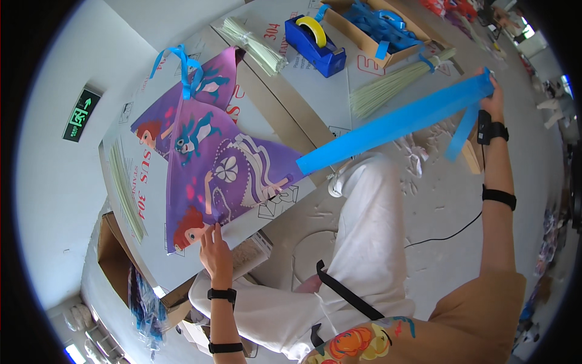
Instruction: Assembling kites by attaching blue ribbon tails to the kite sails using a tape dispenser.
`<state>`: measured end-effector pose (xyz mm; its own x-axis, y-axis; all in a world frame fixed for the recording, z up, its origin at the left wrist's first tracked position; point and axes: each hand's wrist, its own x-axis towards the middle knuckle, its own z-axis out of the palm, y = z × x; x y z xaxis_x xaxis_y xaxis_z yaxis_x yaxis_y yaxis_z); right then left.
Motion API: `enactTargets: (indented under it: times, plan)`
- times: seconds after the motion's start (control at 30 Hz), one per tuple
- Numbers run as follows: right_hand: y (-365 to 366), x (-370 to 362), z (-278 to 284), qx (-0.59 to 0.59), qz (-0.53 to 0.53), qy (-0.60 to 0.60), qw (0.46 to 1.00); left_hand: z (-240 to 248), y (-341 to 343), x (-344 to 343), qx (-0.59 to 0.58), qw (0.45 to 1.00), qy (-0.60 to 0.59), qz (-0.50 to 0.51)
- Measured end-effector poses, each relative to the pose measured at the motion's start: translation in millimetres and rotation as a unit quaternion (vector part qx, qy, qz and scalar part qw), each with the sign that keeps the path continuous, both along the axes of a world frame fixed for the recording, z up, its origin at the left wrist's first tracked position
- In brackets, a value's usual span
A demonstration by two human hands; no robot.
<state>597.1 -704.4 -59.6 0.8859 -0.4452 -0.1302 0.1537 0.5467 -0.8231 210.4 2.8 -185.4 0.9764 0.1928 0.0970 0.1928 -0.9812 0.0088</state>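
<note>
A purple triangular kite [221, 161], printed with a red-haired figure in a pale dress, lies on the cardboard-topped surface. My left hand [216, 258] rests at its near edge, fingers stretched onto the fabric; any grip beneath is hidden. From the kite's right corner a wide blue ribbon [394, 124] runs taut up to the right. My right hand [494, 100], raised at the far right, is closed on its end, and a shorter length hangs below. Behind lies a second purple printed piece [209, 79] with a curled blue ribbon [190, 71] on it, partly covered.
A blue tape dispenser [315, 51] with yellow tape stands at the back, beside a box of blue ribbons [357, 39]. Bundles of pale thin sticks [251, 45] lie on the cardboard [303, 100]. An open carton [112, 242] sits below left. Scraps litter the floor.
</note>
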Motion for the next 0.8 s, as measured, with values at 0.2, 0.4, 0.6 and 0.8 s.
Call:
enactTargets:
  times: [0.2, 0.4, 0.6, 0.8]
  plan:
    - [-47, 28, -51, -0.174, 0.074, 0.162, 0.969, -8, -25, 13, -0.018, 0.997, -0.026, 0.065]
    - [-49, -8, -148, -0.203, 0.128, 0.221, 0.945, -8, -79, 59, -0.194, 0.975, -0.043, -0.101]
    - [3, -84, -221, -0.662, -0.144, 0.202, 0.707, -22, -97, 82, -0.169, 0.977, -0.076, -0.103]
    - [93, -135, -255, -0.541, 0.064, 0.363, 0.756, -35, -99, 92, -0.119, 0.985, -0.097, -0.075]
